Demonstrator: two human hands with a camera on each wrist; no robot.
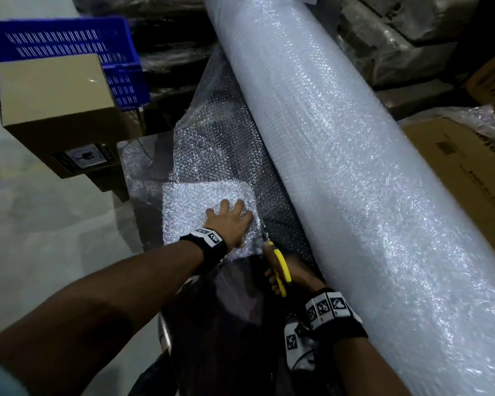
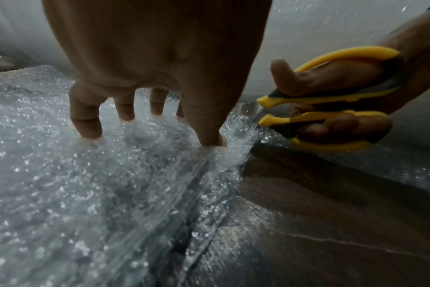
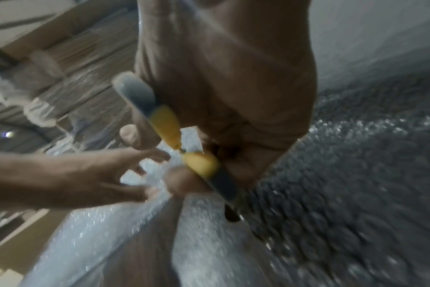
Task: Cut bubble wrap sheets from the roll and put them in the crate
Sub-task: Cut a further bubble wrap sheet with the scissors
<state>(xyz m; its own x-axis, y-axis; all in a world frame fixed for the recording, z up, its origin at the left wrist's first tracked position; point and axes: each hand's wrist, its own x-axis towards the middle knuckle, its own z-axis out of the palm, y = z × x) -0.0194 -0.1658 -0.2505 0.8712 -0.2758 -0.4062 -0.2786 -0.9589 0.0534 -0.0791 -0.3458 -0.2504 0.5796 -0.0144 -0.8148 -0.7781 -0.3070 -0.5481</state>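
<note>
- Pressing down with spread, straight fingers, the left hand (image 1: 231, 221) pins a bubble wrap sheet (image 1: 195, 207) beside the big roll (image 1: 340, 155).
- Right hand (image 1: 293, 277) grips yellow scissors (image 1: 280, 265), blades at the sheet's edge.
- Blue crate (image 1: 69, 47) stands well apart, behind a cardboard box (image 1: 55, 90).
- Grey floor (image 1: 40, 224); wrapped cartons (image 1: 466, 172) lie alongside the roll.

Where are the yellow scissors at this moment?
In the head view, low and centre, the yellow scissors are in the right hand, between the left hand and the big roll.
</note>
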